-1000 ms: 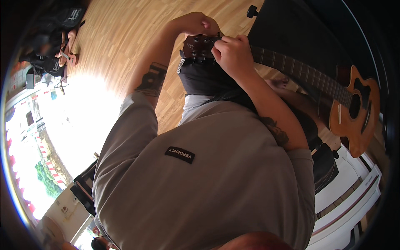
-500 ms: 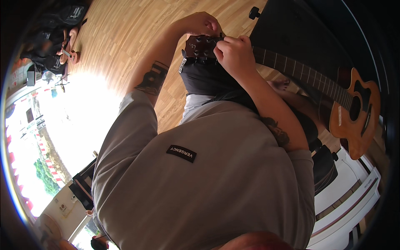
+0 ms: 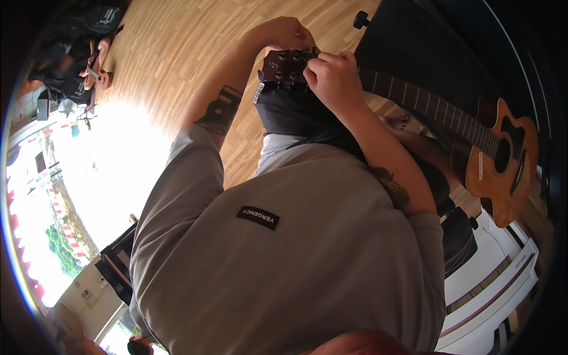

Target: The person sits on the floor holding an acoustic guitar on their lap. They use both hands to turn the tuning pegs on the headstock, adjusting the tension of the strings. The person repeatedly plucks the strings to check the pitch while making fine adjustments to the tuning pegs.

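An acoustic guitar [image 3: 503, 177] with a light wood body lies across in front of me. Its neck runs from the body at the far right toward the dark headstock [image 3: 283, 66] over my lap. My left hand [image 3: 291, 36] is bent round at the headstock's far edge, fingers curled by the tuning pegs; its fingertips are mostly hidden. At the headstock's right end, where the neck begins, my right hand [image 3: 336, 77] is closed with thumb and forefinger pinched together. Whatever sits in that pinch is too small to make out.
A dark panel-like case [image 3: 426, 53] with a black knob stands behind the neck. A white keyboard-like object [image 3: 497, 284] is at lower right. At far left, a person holds a small ukulele-like instrument [image 3: 104, 79]. Wooden floor [image 3: 177, 35] stretches ahead; bright windows are at left.
My left hand has turned slightly at the headstock's far edge, its curled fingers now less visible. My right hand has stayed in its pinch. The guitar's body has shifted very little.
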A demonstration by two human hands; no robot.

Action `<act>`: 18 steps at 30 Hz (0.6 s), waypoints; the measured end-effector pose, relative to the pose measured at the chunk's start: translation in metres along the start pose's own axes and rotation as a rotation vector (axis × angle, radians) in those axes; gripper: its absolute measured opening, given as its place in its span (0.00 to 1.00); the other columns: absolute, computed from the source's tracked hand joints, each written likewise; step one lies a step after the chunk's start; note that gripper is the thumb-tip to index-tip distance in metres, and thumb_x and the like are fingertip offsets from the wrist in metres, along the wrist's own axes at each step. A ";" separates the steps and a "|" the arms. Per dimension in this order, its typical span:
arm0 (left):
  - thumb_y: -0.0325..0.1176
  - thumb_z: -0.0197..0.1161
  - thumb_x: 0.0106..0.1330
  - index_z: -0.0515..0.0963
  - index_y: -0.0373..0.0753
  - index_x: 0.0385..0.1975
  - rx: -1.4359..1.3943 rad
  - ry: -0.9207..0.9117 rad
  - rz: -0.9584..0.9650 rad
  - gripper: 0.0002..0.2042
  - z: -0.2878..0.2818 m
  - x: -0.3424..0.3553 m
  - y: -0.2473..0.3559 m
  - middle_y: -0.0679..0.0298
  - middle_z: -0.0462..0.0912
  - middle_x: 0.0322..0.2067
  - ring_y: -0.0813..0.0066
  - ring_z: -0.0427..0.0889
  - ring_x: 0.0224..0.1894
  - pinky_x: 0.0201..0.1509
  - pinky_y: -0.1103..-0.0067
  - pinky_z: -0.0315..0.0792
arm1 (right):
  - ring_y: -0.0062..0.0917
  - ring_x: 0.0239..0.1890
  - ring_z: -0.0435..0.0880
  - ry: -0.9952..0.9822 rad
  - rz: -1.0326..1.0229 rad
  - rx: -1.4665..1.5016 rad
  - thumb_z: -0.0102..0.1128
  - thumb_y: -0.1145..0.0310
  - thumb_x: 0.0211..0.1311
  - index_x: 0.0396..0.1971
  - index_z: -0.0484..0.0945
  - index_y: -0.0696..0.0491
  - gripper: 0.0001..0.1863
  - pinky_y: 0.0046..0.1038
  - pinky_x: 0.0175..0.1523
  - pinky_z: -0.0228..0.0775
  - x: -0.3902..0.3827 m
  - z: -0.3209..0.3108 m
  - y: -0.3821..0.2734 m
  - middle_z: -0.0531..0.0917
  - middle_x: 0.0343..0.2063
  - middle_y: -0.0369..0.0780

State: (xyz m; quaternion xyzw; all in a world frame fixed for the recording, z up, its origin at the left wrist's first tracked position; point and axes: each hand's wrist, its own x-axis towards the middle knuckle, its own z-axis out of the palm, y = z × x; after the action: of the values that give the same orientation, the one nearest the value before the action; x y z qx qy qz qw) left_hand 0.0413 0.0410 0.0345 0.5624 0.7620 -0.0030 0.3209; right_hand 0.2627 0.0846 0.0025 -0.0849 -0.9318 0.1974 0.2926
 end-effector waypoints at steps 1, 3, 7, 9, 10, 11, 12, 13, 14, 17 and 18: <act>0.41 0.73 0.67 0.86 0.37 0.33 -0.133 0.017 0.060 0.12 0.002 -0.001 -0.007 0.67 0.88 0.32 0.76 0.84 0.34 0.38 0.74 0.77 | 0.31 0.28 0.82 0.003 -0.004 0.014 0.75 0.67 0.55 0.20 0.82 0.48 0.09 0.37 0.46 0.68 0.001 -0.001 -0.002 0.80 0.21 0.35; 0.41 0.74 0.66 0.86 0.38 0.35 -0.398 0.053 0.180 0.12 0.009 -0.001 -0.036 0.67 0.88 0.32 0.76 0.84 0.35 0.39 0.73 0.78 | 0.31 0.28 0.82 0.017 -0.015 0.031 0.75 0.67 0.55 0.20 0.82 0.48 0.09 0.37 0.46 0.68 0.002 -0.001 -0.003 0.80 0.21 0.35; 0.40 0.75 0.65 0.87 0.40 0.36 -0.547 -0.055 0.322 0.10 0.011 -0.003 -0.043 0.67 0.88 0.32 0.76 0.84 0.37 0.43 0.73 0.79 | 0.31 0.28 0.82 0.027 -0.015 0.011 0.75 0.67 0.55 0.20 0.82 0.48 0.10 0.37 0.45 0.68 0.001 0.003 -0.002 0.80 0.21 0.35; 0.39 0.75 0.65 0.88 0.41 0.37 -0.399 -0.077 0.201 0.09 0.004 -0.002 -0.029 0.66 0.89 0.33 0.76 0.85 0.38 0.45 0.72 0.80 | 0.31 0.28 0.82 0.019 -0.012 0.002 0.75 0.67 0.55 0.20 0.82 0.48 0.10 0.37 0.45 0.68 0.001 0.003 -0.001 0.80 0.21 0.35; 0.39 0.75 0.66 0.88 0.41 0.37 -0.316 -0.043 0.156 0.09 0.009 0.002 -0.018 0.67 0.89 0.33 0.76 0.85 0.38 0.45 0.73 0.79 | 0.31 0.28 0.82 0.014 -0.010 -0.008 0.75 0.67 0.55 0.20 0.82 0.48 0.10 0.37 0.46 0.68 0.001 0.003 0.000 0.80 0.21 0.35; 0.38 0.74 0.66 0.88 0.41 0.37 -0.234 -0.008 0.112 0.09 0.015 0.005 -0.007 0.67 0.89 0.33 0.76 0.85 0.37 0.44 0.73 0.79 | 0.31 0.28 0.82 0.008 -0.007 -0.018 0.75 0.67 0.55 0.20 0.82 0.48 0.10 0.37 0.46 0.68 0.000 0.003 0.002 0.80 0.21 0.35; 0.38 0.74 0.67 0.88 0.41 0.37 -0.147 0.027 0.054 0.08 0.015 0.004 -0.001 0.67 0.89 0.33 0.76 0.85 0.37 0.43 0.74 0.79 | 0.31 0.28 0.82 0.013 -0.008 -0.007 0.74 0.67 0.55 0.20 0.82 0.48 0.10 0.37 0.46 0.68 0.000 0.003 0.001 0.80 0.21 0.35; 0.38 0.74 0.66 0.88 0.41 0.38 -0.166 -0.014 0.070 0.09 0.011 0.003 -0.002 0.66 0.89 0.33 0.75 0.85 0.37 0.43 0.74 0.79 | 0.31 0.28 0.82 0.018 -0.008 0.002 0.74 0.67 0.55 0.20 0.82 0.48 0.10 0.37 0.46 0.68 0.001 0.002 0.000 0.80 0.21 0.35; 0.38 0.74 0.66 0.88 0.40 0.38 -0.186 -0.057 0.086 0.09 0.004 0.001 -0.005 0.66 0.89 0.33 0.75 0.85 0.36 0.43 0.73 0.79 | 0.31 0.28 0.82 0.023 -0.007 0.011 0.74 0.67 0.55 0.20 0.82 0.48 0.10 0.37 0.46 0.68 0.001 0.002 -0.001 0.80 0.21 0.35; 0.41 0.73 0.65 0.88 0.40 0.36 -0.365 -0.074 0.184 0.11 0.011 0.002 -0.040 0.65 0.88 0.30 0.74 0.84 0.34 0.41 0.72 0.78 | 0.31 0.28 0.82 0.041 -0.031 0.020 0.75 0.67 0.55 0.20 0.82 0.49 0.10 0.37 0.46 0.68 0.001 0.002 -0.002 0.80 0.21 0.35; 0.41 0.72 0.65 0.87 0.39 0.35 -0.444 -0.060 0.218 0.11 0.011 -0.003 -0.042 0.65 0.88 0.29 0.74 0.84 0.33 0.40 0.72 0.78 | 0.31 0.28 0.82 0.034 -0.025 0.015 0.75 0.67 0.55 0.20 0.82 0.49 0.10 0.37 0.46 0.68 0.002 0.002 -0.002 0.80 0.21 0.35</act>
State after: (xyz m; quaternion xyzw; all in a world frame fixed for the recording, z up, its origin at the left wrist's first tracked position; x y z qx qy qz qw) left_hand 0.0111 0.0193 0.0127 0.5569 0.6688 0.1825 0.4575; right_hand 0.2603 0.0827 0.0029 -0.0746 -0.9261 0.1993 0.3116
